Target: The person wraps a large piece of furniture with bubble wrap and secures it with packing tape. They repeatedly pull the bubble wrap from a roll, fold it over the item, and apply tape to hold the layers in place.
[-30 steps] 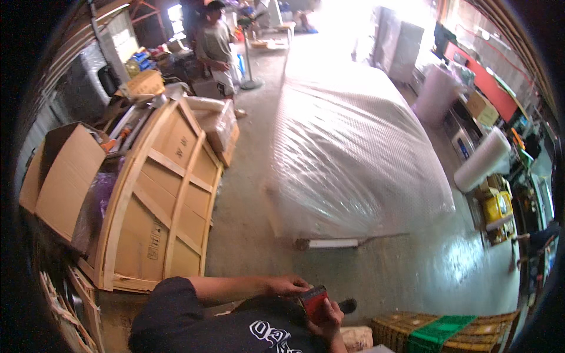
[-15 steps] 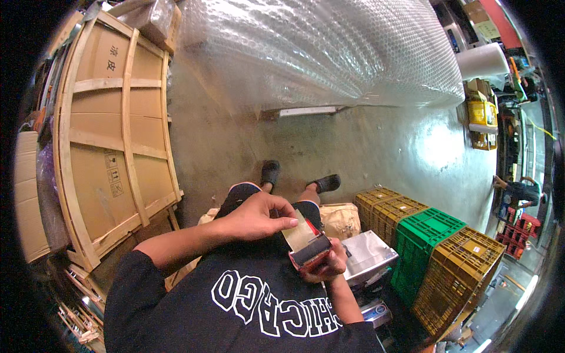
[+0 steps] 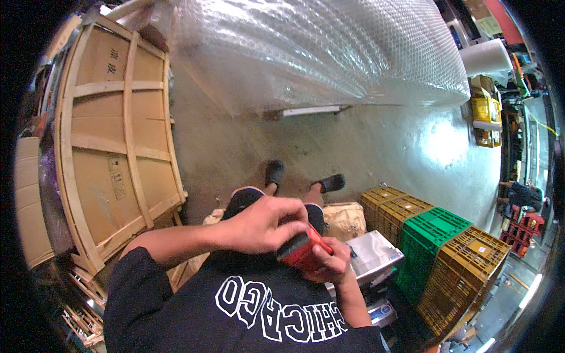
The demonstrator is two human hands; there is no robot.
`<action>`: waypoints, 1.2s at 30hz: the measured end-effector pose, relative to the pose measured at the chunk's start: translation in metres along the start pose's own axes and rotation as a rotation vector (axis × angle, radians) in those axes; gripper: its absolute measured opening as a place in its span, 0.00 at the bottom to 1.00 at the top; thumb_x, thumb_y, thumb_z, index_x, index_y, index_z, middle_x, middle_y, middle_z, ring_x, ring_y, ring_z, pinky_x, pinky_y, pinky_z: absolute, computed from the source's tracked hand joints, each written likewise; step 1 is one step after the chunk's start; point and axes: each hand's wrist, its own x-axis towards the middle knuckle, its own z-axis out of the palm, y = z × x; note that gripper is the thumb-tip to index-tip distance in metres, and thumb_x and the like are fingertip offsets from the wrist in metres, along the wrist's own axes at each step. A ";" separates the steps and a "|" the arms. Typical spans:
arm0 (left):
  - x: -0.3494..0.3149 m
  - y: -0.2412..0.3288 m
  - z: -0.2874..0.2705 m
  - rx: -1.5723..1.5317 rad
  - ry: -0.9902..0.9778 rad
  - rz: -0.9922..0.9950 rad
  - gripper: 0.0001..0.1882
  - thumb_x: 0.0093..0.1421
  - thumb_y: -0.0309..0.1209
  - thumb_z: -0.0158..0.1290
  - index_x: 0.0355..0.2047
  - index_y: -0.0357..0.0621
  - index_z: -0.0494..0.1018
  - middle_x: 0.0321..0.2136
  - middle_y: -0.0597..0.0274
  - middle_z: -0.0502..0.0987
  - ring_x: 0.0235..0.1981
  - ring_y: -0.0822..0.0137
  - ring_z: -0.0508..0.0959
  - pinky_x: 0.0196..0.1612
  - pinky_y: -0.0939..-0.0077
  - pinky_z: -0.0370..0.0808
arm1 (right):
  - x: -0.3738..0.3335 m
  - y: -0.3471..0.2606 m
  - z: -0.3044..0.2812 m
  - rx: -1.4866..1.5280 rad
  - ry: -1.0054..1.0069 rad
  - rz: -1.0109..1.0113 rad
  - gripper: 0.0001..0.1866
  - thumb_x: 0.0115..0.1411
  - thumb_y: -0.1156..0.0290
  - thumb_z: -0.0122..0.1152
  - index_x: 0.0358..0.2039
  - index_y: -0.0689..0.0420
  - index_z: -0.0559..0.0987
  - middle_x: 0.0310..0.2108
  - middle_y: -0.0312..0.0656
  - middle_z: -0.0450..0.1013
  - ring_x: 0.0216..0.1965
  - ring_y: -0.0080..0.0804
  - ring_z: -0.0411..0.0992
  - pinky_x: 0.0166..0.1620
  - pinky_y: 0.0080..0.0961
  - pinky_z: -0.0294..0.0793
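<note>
1. The bubble-wrapped bundle (image 3: 329, 53) lies ahead of you, its near edge pulled into creases. The plastic probably guards whatever is beneath it.
2. On your left leans the wooden crate (image 3: 126, 141), slats across its cardboard panels, likely to stiffen them.
3. On your right, two brown crates (image 3: 453, 282) sandwich a green crate (image 3: 435, 229); set in a row, they seem meant to leave the floor (image 3: 235, 129) before your shoes (image 3: 273, 172) walkable.
4. The metal box (image 3: 374, 253) sits just beside that row, near your right forearm.
5. Your left hand (image 3: 268, 223) is partly closed, fingers bent down over the upper end of the red tool; whether it pinches anything there, I cannot tell. Half a second ago it stood off to the side, thumb stretched toward a pale strip.
6. Your right hand (image 3: 329, 262) is curled firmly round the side of the red tool, thumb along the top, apparently steadying it so your other fingers can work.
7. The red tool (image 3: 300, 256), perhaps a tape dispenser, is up in front of your shirt (image 3: 271, 288), above your lap. The pale strip that stuck out of it earlier no longer shows, maybe covered by your fingers.
</note>
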 end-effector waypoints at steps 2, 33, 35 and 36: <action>0.007 -0.006 -0.014 0.128 0.100 -0.035 0.05 0.63 0.26 0.56 0.36 0.36 0.74 0.30 0.54 0.78 0.34 0.66 0.78 0.39 0.66 0.75 | 0.019 0.001 0.004 -0.059 -0.010 0.051 0.45 0.39 0.62 0.79 0.61 0.53 0.73 0.37 0.52 0.78 0.32 0.49 0.79 0.33 0.38 0.81; 0.065 -0.112 -0.161 1.393 0.133 0.360 0.24 0.64 0.35 0.47 0.59 0.43 0.72 0.63 0.58 0.69 0.65 0.62 0.67 0.71 0.57 0.56 | 0.173 0.103 0.147 -0.310 -0.145 0.656 0.46 0.48 0.58 0.67 0.69 0.47 0.63 0.38 0.59 0.79 0.36 0.57 0.80 0.39 0.50 0.80; 0.072 -0.135 -0.170 0.620 0.222 0.084 0.23 0.67 0.35 0.45 0.60 0.42 0.71 0.64 0.57 0.68 0.66 0.63 0.66 0.71 0.60 0.56 | 0.183 0.100 0.145 -0.324 -0.162 0.661 0.45 0.48 0.59 0.66 0.68 0.51 0.63 0.38 0.58 0.79 0.36 0.57 0.80 0.39 0.50 0.80; 0.077 -0.131 -0.172 0.347 0.258 -0.013 0.22 0.69 0.36 0.43 0.61 0.41 0.70 0.64 0.57 0.68 0.66 0.63 0.66 0.71 0.62 0.56 | 0.188 0.101 0.147 -0.348 -0.152 0.660 0.45 0.48 0.59 0.66 0.68 0.53 0.63 0.38 0.58 0.79 0.36 0.57 0.80 0.40 0.50 0.80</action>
